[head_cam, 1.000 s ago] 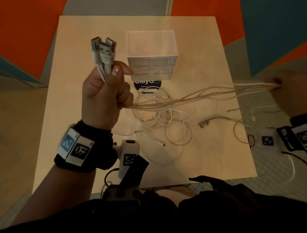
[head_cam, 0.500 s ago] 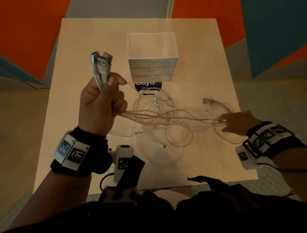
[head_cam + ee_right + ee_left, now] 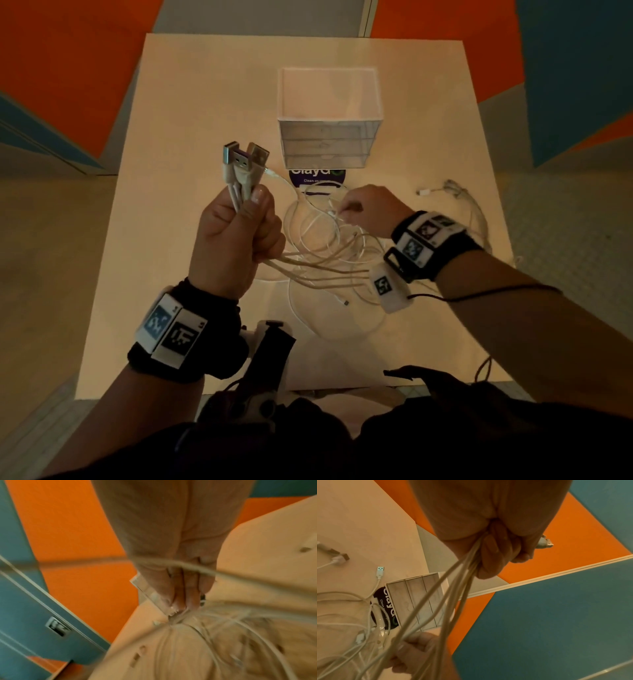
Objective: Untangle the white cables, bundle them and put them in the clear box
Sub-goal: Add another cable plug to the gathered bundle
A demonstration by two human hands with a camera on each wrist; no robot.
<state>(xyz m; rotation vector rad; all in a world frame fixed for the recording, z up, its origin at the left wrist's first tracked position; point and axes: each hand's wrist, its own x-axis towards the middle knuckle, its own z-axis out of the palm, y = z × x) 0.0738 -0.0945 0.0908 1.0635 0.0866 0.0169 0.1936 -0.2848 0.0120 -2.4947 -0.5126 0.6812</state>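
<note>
Orange and teal panels surround a pale counter [image 3: 191,240]. The left hand [image 3: 236,236] is fisted round the white cables [image 3: 329,270] just below their USB plugs [image 3: 245,156], held upright. The strands run rightward and down to the loose tangle, where the right hand [image 3: 368,209], nearer, pinches a strand. The clear box [image 3: 329,144] stands just beyond, holding no cables.

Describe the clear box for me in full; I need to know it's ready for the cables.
The clear box is a see-through plastic cube with an open top. It stands upright on the far middle of the table. Horizontal lines cross its near wall. It looks empty. Its near edge sits on a dark round sticker. Neither hand touches it.
</note>
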